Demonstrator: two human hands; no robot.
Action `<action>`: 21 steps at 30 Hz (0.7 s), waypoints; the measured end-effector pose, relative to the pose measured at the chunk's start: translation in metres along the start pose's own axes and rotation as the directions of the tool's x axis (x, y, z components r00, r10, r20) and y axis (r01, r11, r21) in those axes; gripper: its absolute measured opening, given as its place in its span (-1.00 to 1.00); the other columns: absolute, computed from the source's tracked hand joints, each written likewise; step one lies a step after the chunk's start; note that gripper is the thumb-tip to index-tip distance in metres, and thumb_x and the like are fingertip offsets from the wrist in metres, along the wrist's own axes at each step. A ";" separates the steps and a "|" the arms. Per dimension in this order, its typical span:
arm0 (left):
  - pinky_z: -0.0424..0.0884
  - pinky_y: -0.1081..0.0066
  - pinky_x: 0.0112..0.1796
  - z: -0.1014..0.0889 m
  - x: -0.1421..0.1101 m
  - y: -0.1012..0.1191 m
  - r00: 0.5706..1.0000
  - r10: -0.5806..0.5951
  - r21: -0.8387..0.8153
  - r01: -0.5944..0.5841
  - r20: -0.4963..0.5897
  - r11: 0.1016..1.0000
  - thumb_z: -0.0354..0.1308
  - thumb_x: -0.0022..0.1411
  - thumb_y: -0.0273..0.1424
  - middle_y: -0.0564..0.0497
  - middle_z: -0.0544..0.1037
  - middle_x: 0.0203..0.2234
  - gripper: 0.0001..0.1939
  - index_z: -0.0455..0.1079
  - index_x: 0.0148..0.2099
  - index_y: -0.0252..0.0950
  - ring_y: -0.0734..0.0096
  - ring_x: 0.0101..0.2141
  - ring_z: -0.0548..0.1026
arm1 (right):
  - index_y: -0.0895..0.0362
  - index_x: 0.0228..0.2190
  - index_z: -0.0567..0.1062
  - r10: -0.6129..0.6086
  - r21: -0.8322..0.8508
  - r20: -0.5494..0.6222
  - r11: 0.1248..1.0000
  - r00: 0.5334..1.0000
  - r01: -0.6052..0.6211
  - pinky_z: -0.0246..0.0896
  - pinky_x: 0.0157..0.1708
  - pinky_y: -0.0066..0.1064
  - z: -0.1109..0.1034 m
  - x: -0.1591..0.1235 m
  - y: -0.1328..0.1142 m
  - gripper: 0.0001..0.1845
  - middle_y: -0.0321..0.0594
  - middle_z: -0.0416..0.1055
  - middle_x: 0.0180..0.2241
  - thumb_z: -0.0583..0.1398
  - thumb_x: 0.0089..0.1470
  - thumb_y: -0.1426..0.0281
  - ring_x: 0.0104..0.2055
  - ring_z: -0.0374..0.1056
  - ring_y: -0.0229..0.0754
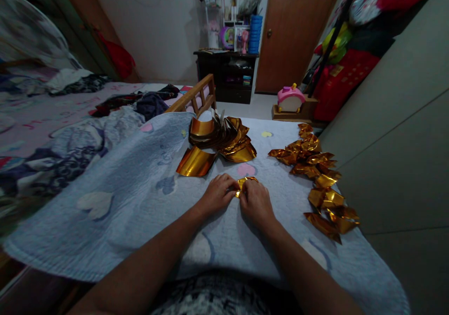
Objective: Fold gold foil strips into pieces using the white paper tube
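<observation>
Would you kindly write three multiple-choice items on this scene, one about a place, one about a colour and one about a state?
1. Where does the row of folded foil pieces lie?
A. To the right of the hands
B. On the floor by the door
C. On the dark shelf

2. What colour is the foil sheet pile?
A. Silver
B. Gold
C. Blue

3. How is the small foil piece held?
A. Lying alone on the blanket
B. In the left hand only
C. Between both hands, the right hand too

Answers: 1 A, the row runs along the blanket's right side. 2 B, the sheets shine golden. 3 C, fingers of both hands meet on it.
</observation>
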State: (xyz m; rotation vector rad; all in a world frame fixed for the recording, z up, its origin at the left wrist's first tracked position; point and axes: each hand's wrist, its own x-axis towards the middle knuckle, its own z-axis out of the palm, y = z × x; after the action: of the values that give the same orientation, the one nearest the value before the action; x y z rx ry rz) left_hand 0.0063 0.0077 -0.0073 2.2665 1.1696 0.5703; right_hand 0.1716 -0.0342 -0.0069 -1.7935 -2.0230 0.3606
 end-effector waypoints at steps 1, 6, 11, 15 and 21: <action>0.32 0.23 -0.05 0.000 0.000 0.000 1.000 0.000 0.000 0.000 -0.001 1.000 0.16 0.29 -0.44 -0.04 0.51 -0.21 -0.89 0.50 -0.15 -0.24 0.21 -0.11 0.43 | 0.13 -0.24 0.44 0.001 -0.008 0.004 1.000 1.000 -0.001 0.03 -0.19 -0.29 -0.001 0.000 -0.001 -0.91 -0.13 0.47 -0.21 0.15 0.19 0.48 -0.15 0.32 -0.07; 0.31 0.21 -0.04 0.002 0.000 -0.002 1.000 -0.007 0.005 0.007 -0.001 1.000 0.17 0.28 -0.44 -0.04 0.51 -0.20 -0.89 0.49 -0.15 -0.24 0.20 -0.10 0.42 | 0.11 -0.22 0.44 -0.002 -0.015 0.001 1.000 1.000 0.002 0.03 -0.20 -0.29 -0.002 0.000 -0.005 -0.88 -0.12 0.46 -0.20 0.21 0.21 0.34 -0.14 0.32 -0.04; 0.32 0.22 -0.04 0.001 0.000 0.000 1.000 -0.001 -0.002 0.001 -0.003 1.000 0.17 0.27 -0.45 -0.04 0.50 -0.21 -0.90 0.49 -0.16 -0.24 0.21 -0.11 0.43 | 0.09 -0.14 0.43 -0.005 -0.016 0.013 1.000 1.000 0.005 0.05 -0.13 -0.29 -0.006 -0.002 -0.005 -0.84 -0.12 0.45 -0.13 0.21 0.22 0.37 -0.08 0.30 -0.04; 0.31 0.22 -0.04 0.000 0.000 0.000 1.000 -0.003 -0.003 0.003 0.010 1.000 0.17 0.27 -0.46 -0.04 0.51 -0.20 -0.88 0.50 -0.16 -0.24 0.20 -0.10 0.42 | 0.04 -0.05 0.42 0.007 -0.063 0.023 0.998 1.000 -0.005 0.04 -0.13 -0.26 -0.011 -0.005 0.000 -0.75 -0.11 0.41 -0.05 0.22 0.22 0.32 -0.05 0.28 0.00; 0.31 0.22 -0.03 0.002 -0.001 -0.003 1.000 -0.003 0.001 0.003 -0.002 1.000 0.16 0.26 -0.48 -0.04 0.51 -0.20 -0.86 0.51 -0.15 -0.25 0.20 -0.09 0.42 | 0.05 0.07 0.36 0.005 -0.106 0.062 0.994 0.998 0.002 0.04 -0.14 -0.24 -0.015 -0.008 0.016 -0.58 -0.08 0.36 -0.06 0.23 0.18 0.33 -0.06 0.26 0.04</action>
State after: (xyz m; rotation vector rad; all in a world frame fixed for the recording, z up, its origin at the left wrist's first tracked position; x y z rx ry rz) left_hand 0.0055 0.0081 -0.0112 2.2652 1.1748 0.5711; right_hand 0.1930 -0.0413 -0.0019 -1.8679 -2.1200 0.3189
